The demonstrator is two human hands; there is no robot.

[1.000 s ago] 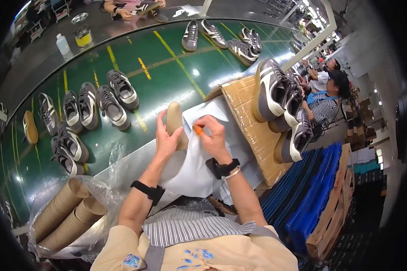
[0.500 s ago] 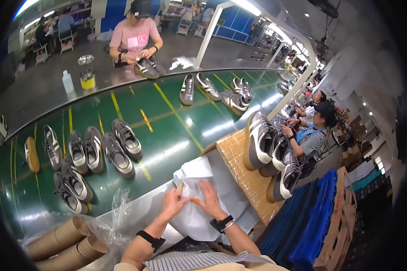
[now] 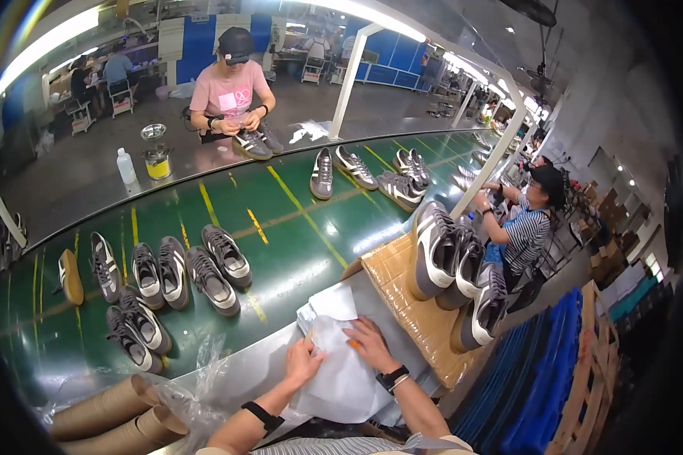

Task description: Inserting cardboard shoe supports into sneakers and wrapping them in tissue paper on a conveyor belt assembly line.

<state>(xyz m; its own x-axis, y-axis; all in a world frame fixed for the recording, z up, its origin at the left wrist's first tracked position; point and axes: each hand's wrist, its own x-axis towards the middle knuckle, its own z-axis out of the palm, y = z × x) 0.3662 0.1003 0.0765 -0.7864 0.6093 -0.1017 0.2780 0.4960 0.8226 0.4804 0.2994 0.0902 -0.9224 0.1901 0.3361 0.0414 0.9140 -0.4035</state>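
A stack of thin white paper sheets [image 3: 335,388] lies in front of me on the metal ledge beside the belt, with a folded bundle of the same white paper [image 3: 331,305] at its far end. My left hand [image 3: 303,362] is closed at the left side of the sheets, fingers curled with the paper's edge between them. Over the right side of the paper, my right hand [image 3: 369,345] lies with its fingers stretched out. Something small and orange, possibly a finger cover, shows at its thumb.
Grey-and-white sneakers [image 3: 218,280] stand in groups on the green belt [image 3: 281,250]. Several more sneakers [image 3: 474,303] sit on a taped cardboard box [image 3: 402,303] to my right. Brown paper tubes [image 3: 106,409] lie in clear plastic at lower left. Co-workers [image 3: 231,95] work across the belt and at right.
My right hand has moved right and flattened over the paper. My left hand has shifted slightly down and right, to the paper's edge. The whole view has tilted up a little.
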